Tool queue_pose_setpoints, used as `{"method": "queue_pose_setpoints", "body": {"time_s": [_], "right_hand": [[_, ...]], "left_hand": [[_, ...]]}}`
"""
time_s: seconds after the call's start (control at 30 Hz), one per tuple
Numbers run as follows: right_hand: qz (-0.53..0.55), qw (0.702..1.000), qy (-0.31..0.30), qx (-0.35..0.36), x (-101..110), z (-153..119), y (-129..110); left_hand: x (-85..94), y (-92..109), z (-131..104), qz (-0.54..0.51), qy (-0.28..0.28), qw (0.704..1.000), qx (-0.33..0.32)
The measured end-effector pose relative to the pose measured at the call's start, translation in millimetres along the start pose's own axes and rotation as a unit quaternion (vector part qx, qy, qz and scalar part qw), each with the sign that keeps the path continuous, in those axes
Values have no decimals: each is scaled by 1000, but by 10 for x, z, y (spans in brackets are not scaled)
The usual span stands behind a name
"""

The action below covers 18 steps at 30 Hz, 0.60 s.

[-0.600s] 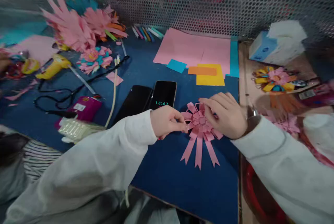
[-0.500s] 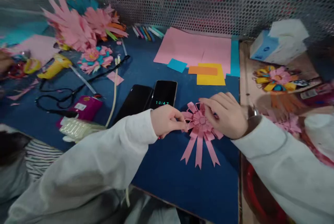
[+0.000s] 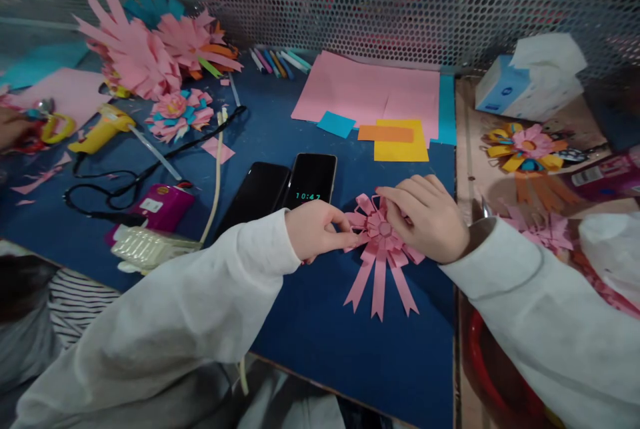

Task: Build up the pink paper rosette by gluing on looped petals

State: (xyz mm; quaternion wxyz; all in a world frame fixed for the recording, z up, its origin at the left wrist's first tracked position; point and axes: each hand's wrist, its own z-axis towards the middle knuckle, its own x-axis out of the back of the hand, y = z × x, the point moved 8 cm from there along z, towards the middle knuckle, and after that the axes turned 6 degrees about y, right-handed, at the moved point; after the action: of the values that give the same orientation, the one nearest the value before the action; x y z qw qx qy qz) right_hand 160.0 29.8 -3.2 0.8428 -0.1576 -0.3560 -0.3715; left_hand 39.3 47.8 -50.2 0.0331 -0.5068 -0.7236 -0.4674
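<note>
A pink paper rosette (image 3: 384,229) lies on the blue tabletop (image 3: 320,329), its looped petals around a small centre and three notched tails pointing toward me. At its left side my left hand (image 3: 323,232) pinches one of the paper petals between thumb and fingers. My right hand (image 3: 427,219) is curled over the rosette's upper right, its fingertips on the petals there; the thumb side is partly hidden. Just beyond my left hand lie two dark phones, one phone (image 3: 314,179) with a lit clock and the other phone (image 3: 257,195) beside it.
Pink sheets (image 3: 365,89) and yellow paper (image 3: 403,149) lie behind. A yellow glue gun (image 3: 103,132), a power strip (image 3: 150,245) with cables and large paper flowers (image 3: 135,49) occupy the left. At right stand a tissue box (image 3: 505,89) and a multicoloured rosette (image 3: 530,145). Another person's hand (image 3: 13,129) shows far left.
Both hands stay on the rosette, with only slight finger movement at the left petal. The whole view has shifted a little.
</note>
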Motion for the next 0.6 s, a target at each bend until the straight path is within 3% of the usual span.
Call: {"method": "queue_pose_setpoints", "body": {"time_s": [0.6], "right_hand": [[-2, 1000, 1, 11, -4, 14, -13]], "left_hand": [[24, -26, 24, -33, 29, 999, -7]]}}
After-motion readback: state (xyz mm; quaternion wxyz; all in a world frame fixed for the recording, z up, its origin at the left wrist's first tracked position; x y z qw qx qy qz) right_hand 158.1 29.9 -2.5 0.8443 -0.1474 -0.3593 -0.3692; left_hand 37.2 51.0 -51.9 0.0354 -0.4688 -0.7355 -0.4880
